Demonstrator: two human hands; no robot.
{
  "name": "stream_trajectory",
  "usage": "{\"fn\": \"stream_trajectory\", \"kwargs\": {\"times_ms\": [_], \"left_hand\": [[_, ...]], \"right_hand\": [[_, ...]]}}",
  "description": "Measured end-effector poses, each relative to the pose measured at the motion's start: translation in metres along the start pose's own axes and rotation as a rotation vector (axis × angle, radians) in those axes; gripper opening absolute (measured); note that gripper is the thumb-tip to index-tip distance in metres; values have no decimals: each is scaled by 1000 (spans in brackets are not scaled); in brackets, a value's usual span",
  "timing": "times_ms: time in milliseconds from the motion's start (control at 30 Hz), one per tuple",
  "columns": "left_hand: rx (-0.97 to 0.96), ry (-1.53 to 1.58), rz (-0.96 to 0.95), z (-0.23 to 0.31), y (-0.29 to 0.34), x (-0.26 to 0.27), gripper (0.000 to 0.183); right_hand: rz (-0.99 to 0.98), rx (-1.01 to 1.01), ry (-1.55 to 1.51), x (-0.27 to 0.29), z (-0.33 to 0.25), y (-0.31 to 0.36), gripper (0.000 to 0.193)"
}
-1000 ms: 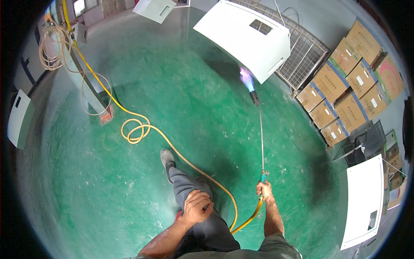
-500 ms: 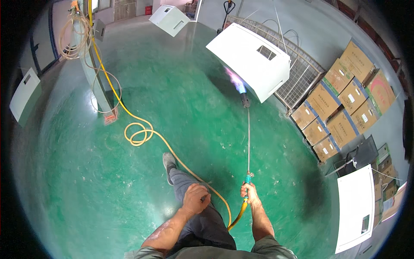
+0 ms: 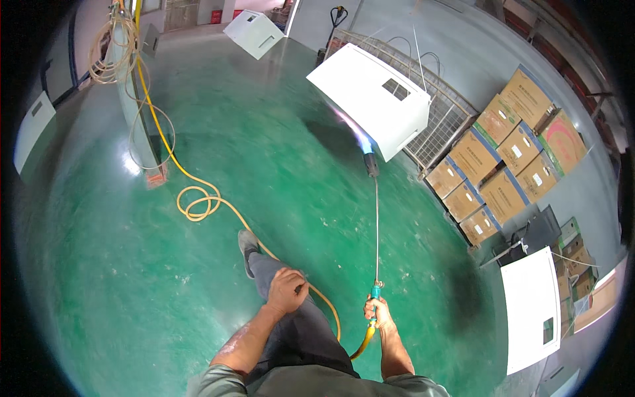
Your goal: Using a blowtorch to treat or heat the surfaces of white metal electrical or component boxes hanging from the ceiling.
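My right hand (image 3: 378, 311) is wrapped round the green handle (image 3: 376, 292) of a long gas torch. Its thin metal rod (image 3: 377, 231) reaches forward to a dark nozzle (image 3: 370, 164). From the nozzle a blue and violet flame (image 3: 363, 140) streams up and left along the lower edge of a hanging white panel (image 3: 364, 86), which has a rectangular cutout. A yellow hose (image 3: 364, 342) joins the handle's rear end. My left hand (image 3: 288, 290) is closed above my left thigh, apart from the torch; a dark spot shows at its curled fingers, too small to name.
The yellow hose (image 3: 238, 215) loops across the green floor (image 3: 198, 284) to a post (image 3: 135, 126) with coiled tubing. More white panels stand right (image 3: 529, 311), far back (image 3: 253, 33) and far left (image 3: 33, 132). Behind the hanging panel are a wire cage (image 3: 446, 119) and stacked cartons (image 3: 486, 159).
The torch has drawn back a little toward me, and its flame looks longer and thinner. The whole view has shifted slightly. My left hand stays closed over my thigh.
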State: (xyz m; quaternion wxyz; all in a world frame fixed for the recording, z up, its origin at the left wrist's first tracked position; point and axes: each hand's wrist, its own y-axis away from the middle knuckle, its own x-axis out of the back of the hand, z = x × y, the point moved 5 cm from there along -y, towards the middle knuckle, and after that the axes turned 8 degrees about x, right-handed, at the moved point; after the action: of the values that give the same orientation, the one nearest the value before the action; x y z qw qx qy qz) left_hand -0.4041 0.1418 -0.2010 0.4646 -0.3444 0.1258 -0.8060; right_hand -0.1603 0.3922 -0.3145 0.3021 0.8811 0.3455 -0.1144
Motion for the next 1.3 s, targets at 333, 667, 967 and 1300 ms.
{"fn": "stream_trajectory", "kwargs": {"times_ms": [333,667,967,1300], "left_hand": [[182,-140,-252,-11,-17,-10,17],[425,-102,-259,-41,-12,-18,25],[354,-40,-211,-43,-12,-29,21],[353,-65,-230,-42,-13,-32,22]], "right_hand": [[136,2,-16,61,18,65,20],[237,110,391,73,-1,145,18],[418,234,742,77,-38,217,16],[456,403,554,67,-63,217,14]]}}
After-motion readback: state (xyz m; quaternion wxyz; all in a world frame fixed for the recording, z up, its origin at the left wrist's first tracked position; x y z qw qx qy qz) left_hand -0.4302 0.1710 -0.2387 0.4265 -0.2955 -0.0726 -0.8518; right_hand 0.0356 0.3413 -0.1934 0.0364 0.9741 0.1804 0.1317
